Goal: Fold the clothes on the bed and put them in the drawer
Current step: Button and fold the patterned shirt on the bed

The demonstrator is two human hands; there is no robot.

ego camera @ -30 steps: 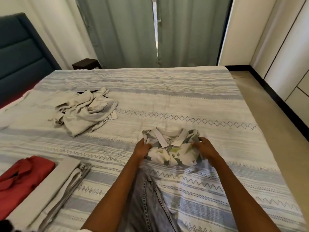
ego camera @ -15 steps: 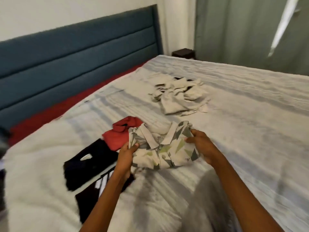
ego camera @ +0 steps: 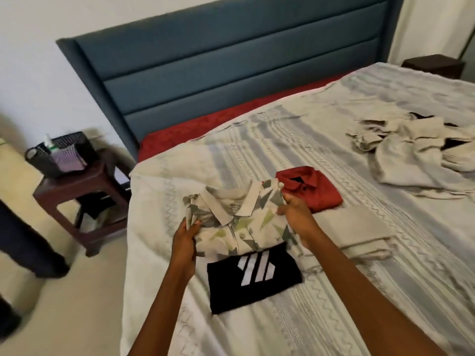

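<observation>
Folded patterned polo shirt (ego camera: 239,222), gripped at its sides by left hand (ego camera: 183,242) and right hand (ego camera: 299,218), over the bed (ego camera: 334,304); black folded shirt (ego camera: 253,276) nearer, red folded shirt (ego camera: 312,187) beside, unfolded beige clothes (ego camera: 416,152) well apart.

A: Where is there room on the bed (ego camera: 334,317)?
B: Bare cover is lying near the front. The black shirt (ego camera: 253,276), red shirt (ego camera: 312,188) and beige pile (ego camera: 416,160) are blocking the rest.

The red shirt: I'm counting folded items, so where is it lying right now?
In the head view the red shirt lies folded on the bed, right of the patterned polo shirt, just beyond the folded beige garment.
</observation>
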